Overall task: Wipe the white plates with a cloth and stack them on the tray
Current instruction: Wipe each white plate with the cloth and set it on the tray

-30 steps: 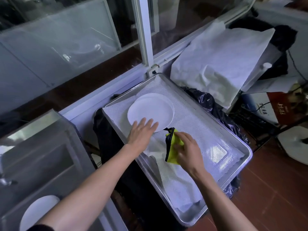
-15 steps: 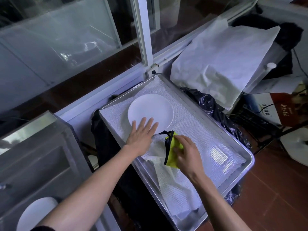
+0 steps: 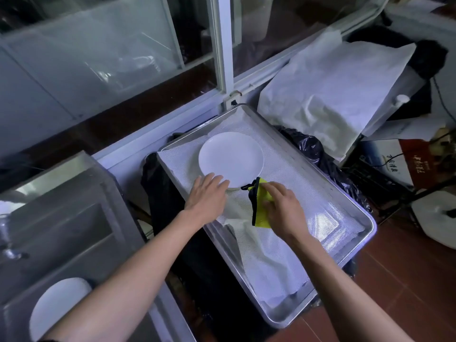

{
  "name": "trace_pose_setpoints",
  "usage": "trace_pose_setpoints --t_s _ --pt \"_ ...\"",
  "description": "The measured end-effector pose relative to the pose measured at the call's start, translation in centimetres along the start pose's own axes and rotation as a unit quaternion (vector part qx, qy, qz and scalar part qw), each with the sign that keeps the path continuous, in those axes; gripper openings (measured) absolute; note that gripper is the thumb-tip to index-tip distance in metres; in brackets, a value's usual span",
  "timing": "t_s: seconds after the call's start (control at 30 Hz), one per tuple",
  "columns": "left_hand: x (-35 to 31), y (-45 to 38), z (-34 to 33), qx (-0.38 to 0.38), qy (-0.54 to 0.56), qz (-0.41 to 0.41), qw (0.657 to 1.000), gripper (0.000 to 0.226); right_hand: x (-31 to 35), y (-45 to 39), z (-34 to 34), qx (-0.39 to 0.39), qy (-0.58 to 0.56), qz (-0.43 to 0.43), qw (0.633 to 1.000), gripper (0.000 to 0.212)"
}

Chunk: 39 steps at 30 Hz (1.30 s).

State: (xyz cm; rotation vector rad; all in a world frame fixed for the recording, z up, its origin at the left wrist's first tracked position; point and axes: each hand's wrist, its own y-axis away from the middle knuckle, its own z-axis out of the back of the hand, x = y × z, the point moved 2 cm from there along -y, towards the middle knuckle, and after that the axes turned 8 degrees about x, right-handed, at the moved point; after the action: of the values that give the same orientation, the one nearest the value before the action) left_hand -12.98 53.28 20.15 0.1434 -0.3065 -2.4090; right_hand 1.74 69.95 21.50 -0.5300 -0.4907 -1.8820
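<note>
Under both hands, lined metal tray [image 3: 355, 239] carries the white plate [image 3: 230, 159] just ahead of left hand [image 3: 207, 196], flat-fingered at its near rim, right hand [image 3: 281, 209] gripping yellow cloth [image 3: 259, 206]; stacking looks done, next fetch the sink-side plate [image 3: 56, 307].

We see two bare forearms reaching in from the lower edge, with no sleeves over them up to the elbows. The left hand [image 3: 207, 197] and the right hand [image 3: 283, 211] wear no gloves, rings or watch. A sliver of dark fabric shows at the bottom left corner.
</note>
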Motion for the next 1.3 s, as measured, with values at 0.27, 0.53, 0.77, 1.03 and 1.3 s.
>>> trace_pose_setpoints --t_s 0.27,0.53,0.77,1.03,1.3 --pt "4.7 8.0 -1.6 -0.040 0.112 0.057 0.991 0.042 6.8 -0.3 -0.8 -0.008 0.041 0.069 0.997 0.049" --pt "12.7 18.9 -4.2 -0.042 0.163 0.167 0.971 0.032 18.5 1.1 -8.5 0.047 0.047 0.169 0.983 0.048" --pt "20.8 32.7 -8.4 -0.048 0.237 0.280 0.929 0.021 29.8 4.7 -18.5 0.125 0.060 0.243 0.960 0.051" --pt "28.5 47.0 -17.1 -0.013 0.301 0.402 0.865 0.039 40.1 10.4 -30.6 0.215 0.053 0.294 0.930 0.053" --pt "32.6 55.3 -24.1 -0.039 0.372 0.478 0.795 0.037 45.5 14.1 -38.8 0.276 0.057 0.299 0.912 0.051"
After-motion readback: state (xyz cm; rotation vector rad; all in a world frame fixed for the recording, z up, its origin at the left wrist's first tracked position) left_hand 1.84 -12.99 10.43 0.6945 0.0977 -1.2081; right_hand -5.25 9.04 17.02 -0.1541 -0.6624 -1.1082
